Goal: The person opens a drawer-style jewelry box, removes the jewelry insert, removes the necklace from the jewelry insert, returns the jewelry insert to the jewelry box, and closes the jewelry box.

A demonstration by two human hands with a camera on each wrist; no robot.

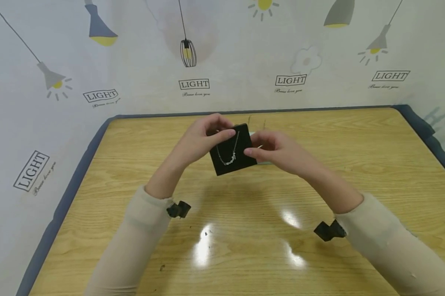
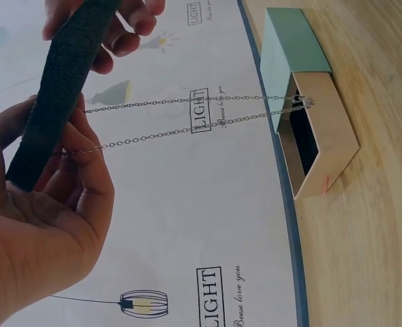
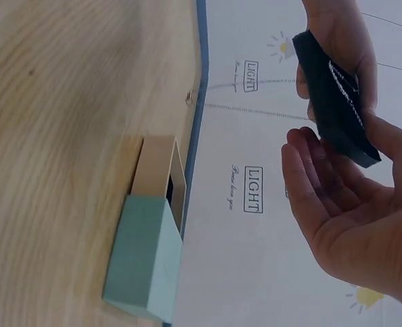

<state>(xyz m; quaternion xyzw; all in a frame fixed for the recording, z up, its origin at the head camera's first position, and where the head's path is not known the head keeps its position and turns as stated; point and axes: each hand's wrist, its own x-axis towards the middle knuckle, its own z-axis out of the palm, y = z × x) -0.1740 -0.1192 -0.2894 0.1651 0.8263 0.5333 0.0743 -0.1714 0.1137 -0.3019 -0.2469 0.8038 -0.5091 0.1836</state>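
Observation:
A square black jewelry pad [image 1: 222, 142] is held up over the table, tilted. Across its front a silver necklace [image 1: 229, 163] hangs in a curve with a small sparkling row at the bottom. My left hand [image 1: 198, 139] grips the pad's upper left, thumb on the front and fingers behind. At the right edge my right hand [image 1: 281, 154] has its thumb on the front, with the other fingers behind the pad. In the left wrist view, the rest of the chain [image 2: 146, 138] dangles in a long loop from the pad's back.
A small box with a mint green sleeve [image 2: 300, 48] and a partly pulled-out beige drawer [image 2: 337, 136] lies on the wooden table [image 1: 244, 255] beyond the hands. The drawer's inside looks dark. A wall covering with lamp prints [image 1: 237, 53] rises behind the table's far edge.

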